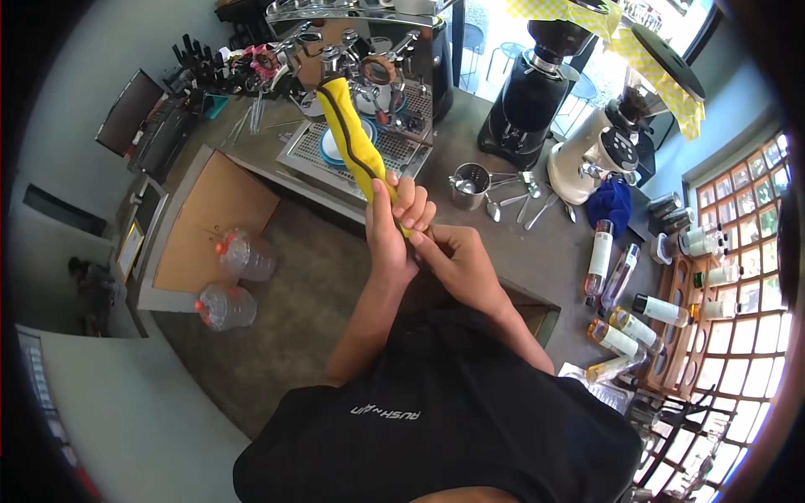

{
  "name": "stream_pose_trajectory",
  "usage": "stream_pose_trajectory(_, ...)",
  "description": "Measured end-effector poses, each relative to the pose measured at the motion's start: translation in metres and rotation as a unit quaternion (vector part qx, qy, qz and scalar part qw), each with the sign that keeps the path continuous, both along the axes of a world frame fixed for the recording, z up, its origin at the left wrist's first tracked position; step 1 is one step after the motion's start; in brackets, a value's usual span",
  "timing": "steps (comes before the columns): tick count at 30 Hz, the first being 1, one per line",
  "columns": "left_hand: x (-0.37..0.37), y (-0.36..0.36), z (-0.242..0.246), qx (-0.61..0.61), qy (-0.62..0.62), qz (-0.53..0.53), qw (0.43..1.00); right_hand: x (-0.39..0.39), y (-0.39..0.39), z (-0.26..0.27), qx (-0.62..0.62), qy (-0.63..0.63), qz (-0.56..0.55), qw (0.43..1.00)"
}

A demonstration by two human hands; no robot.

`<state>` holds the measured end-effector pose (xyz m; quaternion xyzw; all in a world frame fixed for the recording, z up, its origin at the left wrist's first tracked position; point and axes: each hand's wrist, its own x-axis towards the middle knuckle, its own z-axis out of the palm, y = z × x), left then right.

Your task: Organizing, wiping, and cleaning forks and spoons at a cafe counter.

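Note:
Between my hands is a long, narrow piece of yellow cloth (348,129) with a dark edging strip along its length. It slants up and away from me, its far end overlapping the view of the espresso machine (383,60). My left hand (393,232) is wrapped around its lower part, thumb lying along the cloth. Just below, the thumb and fingers of my right hand (458,261) pinch the near end. My fingers hide that end, and I cannot tell whether anything is inside the cloth. Both hands are above the counter's front edge.
On the counter (503,242) stand a metal cutlery holder (470,185), loose spoons and forks (525,192), a black coffee grinder (525,100) and a cream grinder (588,154). Several bottles (635,330) lie at right. Two large plastic bottles (236,283) stand on the floor at left.

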<state>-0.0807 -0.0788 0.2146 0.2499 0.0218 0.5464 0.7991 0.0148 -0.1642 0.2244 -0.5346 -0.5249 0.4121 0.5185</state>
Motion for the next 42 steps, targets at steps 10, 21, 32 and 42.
stream_pose_trajectory(10, 0.006, 0.053, -0.005, -0.073, -0.076, 0.006, 0.994, 0.033, 0.029, -0.016, 0.037, 0.048, 0.09, 0.994)
stream_pose_trajectory(21, 0.05, 0.04, -0.003, -0.105, -0.143, -0.021, 0.984, 0.071, 0.013, -0.001, 0.006, 0.098, 0.091, 0.991)
stream_pose_trajectory(32, 0.058, 0.039, 0.001, -0.116, -0.142, 0.002, 0.983, 0.076, -0.007, 0.009, -0.031, 0.13, 0.054, 0.99)
stream_pose_trajectory(42, 0.027, 0.045, -0.004, -0.067, -0.002, 0.148, 0.987, 0.08, -0.023, 0.002, -0.048, 0.098, 0.101, 0.989)
